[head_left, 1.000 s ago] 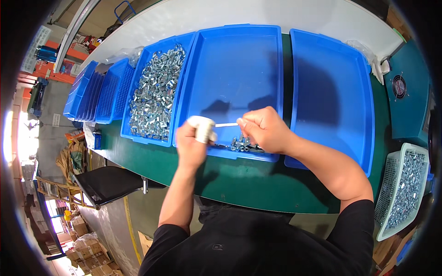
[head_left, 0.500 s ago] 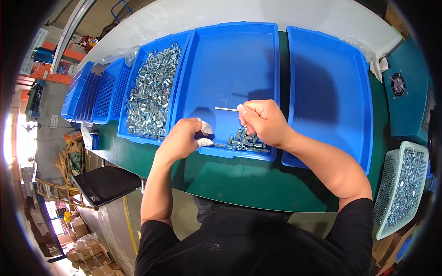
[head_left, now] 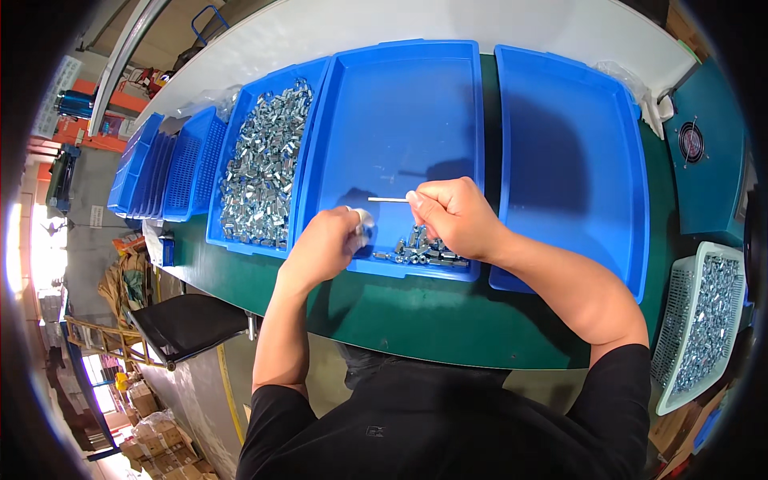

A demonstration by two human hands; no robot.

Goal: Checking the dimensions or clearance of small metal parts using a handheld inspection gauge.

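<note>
I see the right hand (head_left: 458, 214) pinching a thin rod (head_left: 387, 199) but can't tell whether the left hand (head_left: 326, 240) grips anything.

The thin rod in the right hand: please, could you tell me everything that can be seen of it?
The thin rod is straight, slim and pale grey, and looks like metal. The right hand grips it by thumb and fingers, which hide its other end. Its free end points left, nearly level in the picture, with a gap to the left hand. It is held over the middle blue tray. Any fine surface detail is too small to tell.
</note>
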